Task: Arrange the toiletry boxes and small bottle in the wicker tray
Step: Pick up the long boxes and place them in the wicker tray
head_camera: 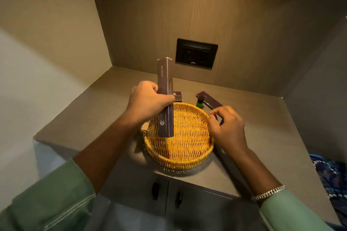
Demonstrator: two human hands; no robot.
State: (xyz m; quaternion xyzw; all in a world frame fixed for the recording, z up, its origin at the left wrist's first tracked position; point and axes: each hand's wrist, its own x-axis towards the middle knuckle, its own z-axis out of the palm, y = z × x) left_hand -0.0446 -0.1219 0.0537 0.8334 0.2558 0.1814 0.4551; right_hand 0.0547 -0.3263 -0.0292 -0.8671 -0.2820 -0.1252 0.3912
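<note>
A round wicker tray (pixel 187 157) sits on the grey counter, nothing lying on its floor. My left hand (pixel 148 101) grips a long dark purple toiletry box (pixel 165 80), held nearly upright with its lower end over the tray's left side. My right hand (pixel 227 127) pinches the near end of a second long dark box (pixel 208 100) that lies on the counter to the right of the tray. A small dark box with a gold logo (pixel 178 96) lies behind the tray. A small green bottle (pixel 200 102) with a black cap stands behind the rim.
The counter (pixel 262 127) is a recessed niche with walls left, back and right. A black socket plate (pixel 196 53) is on the back wall. Cabinet doors with dark handles (pixel 155 190) are below. Patterned blue cloth (pixel 332 176) lies at the right edge.
</note>
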